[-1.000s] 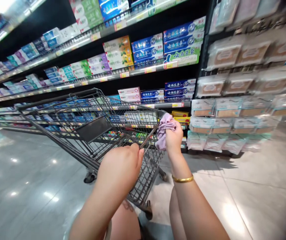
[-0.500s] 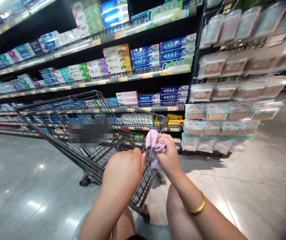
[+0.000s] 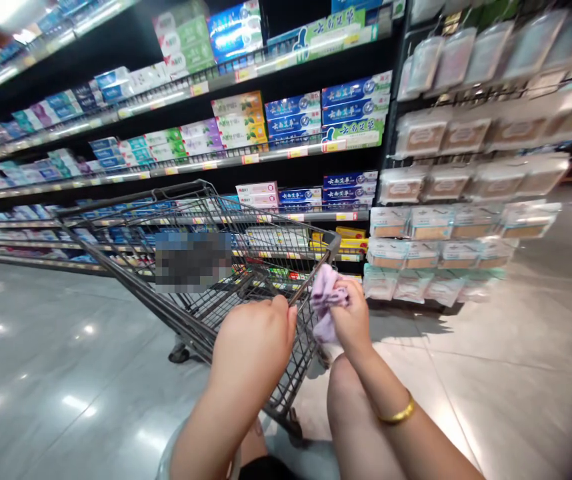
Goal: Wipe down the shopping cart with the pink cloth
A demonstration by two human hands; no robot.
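My left hand [image 3: 256, 337] is closed around the front top rim of a dark metal shopping cart [image 3: 196, 327], its fingertips curled out of sight. A crumpled lilac cloth [image 3: 325, 293] is bunched in my right hand [image 3: 352, 317], just outside the cart's near right side. Whether the cloth touches the cart's wire I cannot tell. A gold bangle sits on my right wrist. The cart's wire basket stands between my hands and the shelves, with a blurred-out patch over part of it.
Behind the cart run long shelves [image 3: 166, 170] stacked with toothpaste boxes [image 3: 349, 107]. To the right, a rack of hanging packets [image 3: 423, 137] ends the row. Glossy grey floor tiles [image 3: 91, 373] lie around the cart, and my bare knees are below my hands.
My right hand and the cloth have moved a little to the right, farther from my left hand. The cart also appears shifted slightly right in view. My left hand keeps its closed shape.
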